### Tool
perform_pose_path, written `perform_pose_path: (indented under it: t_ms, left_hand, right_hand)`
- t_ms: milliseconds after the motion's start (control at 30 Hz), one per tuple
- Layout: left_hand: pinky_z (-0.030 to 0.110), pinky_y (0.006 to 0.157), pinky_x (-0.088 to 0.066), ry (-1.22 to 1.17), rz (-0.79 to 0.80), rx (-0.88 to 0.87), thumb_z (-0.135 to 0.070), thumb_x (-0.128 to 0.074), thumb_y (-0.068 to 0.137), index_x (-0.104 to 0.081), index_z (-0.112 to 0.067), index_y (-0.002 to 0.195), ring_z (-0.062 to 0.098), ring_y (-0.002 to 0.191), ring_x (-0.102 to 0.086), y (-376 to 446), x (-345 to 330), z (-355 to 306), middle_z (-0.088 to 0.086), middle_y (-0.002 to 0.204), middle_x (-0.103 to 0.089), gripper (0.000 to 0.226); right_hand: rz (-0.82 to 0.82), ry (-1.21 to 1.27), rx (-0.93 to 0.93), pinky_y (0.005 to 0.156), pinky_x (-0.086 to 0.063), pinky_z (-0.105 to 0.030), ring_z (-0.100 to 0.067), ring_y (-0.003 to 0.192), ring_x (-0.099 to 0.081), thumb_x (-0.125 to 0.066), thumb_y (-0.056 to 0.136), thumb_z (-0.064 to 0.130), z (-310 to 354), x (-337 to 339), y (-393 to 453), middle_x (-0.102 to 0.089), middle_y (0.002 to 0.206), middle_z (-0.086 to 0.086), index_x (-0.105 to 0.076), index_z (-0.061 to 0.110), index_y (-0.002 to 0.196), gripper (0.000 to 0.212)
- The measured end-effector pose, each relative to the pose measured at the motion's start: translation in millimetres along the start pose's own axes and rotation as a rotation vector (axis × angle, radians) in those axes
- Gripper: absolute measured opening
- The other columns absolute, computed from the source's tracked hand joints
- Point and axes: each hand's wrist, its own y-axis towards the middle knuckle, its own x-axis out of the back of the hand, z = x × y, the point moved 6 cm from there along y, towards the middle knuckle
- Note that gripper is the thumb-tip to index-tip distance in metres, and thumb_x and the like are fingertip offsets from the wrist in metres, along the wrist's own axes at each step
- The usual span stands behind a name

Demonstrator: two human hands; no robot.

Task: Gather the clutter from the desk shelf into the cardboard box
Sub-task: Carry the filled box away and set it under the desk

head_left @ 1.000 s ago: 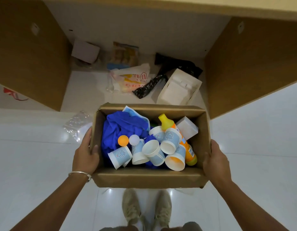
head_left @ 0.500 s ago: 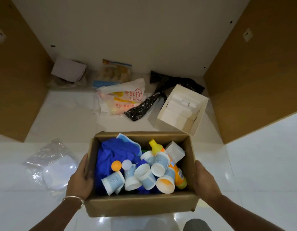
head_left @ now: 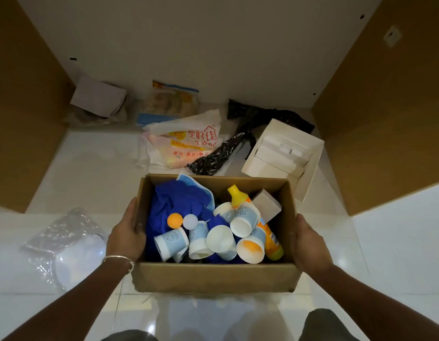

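head view: the cardboard box sits low in the middle, open at the top, held between two hands that are well apart, one on each short side. the left hand grips the left wall, its thumb hooked over the rim into the box and its fingers out of sight on the outer face; a silver bangle rings that wrist. the right hand presses against the right wall from outside, and whether its fingers curl under the box cannot be told.

inside the box a blue cloth fills the left half, with an orange ball and a white ball touching side by side on it. a heap of pale blue paper cups lies tumbled across the middle and front. an orange bottle with a yellow cap lies slanted along the right side, and a small white carton leans in the far right corner.

beyond the box, on the white floor between two brown side panels, lie a printed plastic bag, a crumpled black bag just right of it, and an open white box with a foam insert close to the cardboard box's far right corner. farther back against the wall sit a food packet and a pale folded carton. a clear plastic wrapper lies on the floor left of the left hand.
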Motion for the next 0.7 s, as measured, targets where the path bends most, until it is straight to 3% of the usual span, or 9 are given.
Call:
perform_pose_path:
  t_ms: [167,400,700]
  left_hand:
    - [0.048,0.079,-0.048,0.021,-0.026,0.003,-0.005,-0.050,0.089,-0.025,-0.033,0.149,0.050,0.094,-0.059,26.4,-2.7,-11.1,0.027,0.111,-0.063,0.070]
    - [0.047,0.081,-0.047,0.008,-0.078,-0.016,-0.001,-0.051,0.084,-0.028,-0.032,0.148,0.049,0.095,-0.059,74.2,-8.2,-28.9,0.026,0.112,-0.064,0.075]
    - [0.044,0.085,-0.045,-0.027,-0.139,-0.069,-0.002,-0.048,0.081,-0.034,-0.039,0.141,0.044,0.104,-0.058,135.7,-14.4,-40.9,0.019,0.120,-0.062,0.071]
  right_hand:
    - [-0.028,-0.023,0.004,0.065,-0.043,-0.033,-0.032,0.073,-0.062,-0.048,0.095,0.025,8.8,5.0,30.7,-0.064,0.089,-0.010,-0.043,0.016,0.105,0.013]
    - [-0.012,-0.066,0.013,0.071,-0.052,-0.037,-0.024,0.073,-0.060,-0.052,0.095,0.032,21.7,11.9,88.8,-0.061,0.087,-0.004,-0.041,0.019,0.103,0.019]
    - [-0.063,-0.059,0.041,0.072,-0.044,-0.036,-0.025,0.075,-0.053,-0.049,0.094,0.039,39.4,18.6,155.8,-0.052,0.082,-0.003,-0.041,0.018,0.095,0.022]
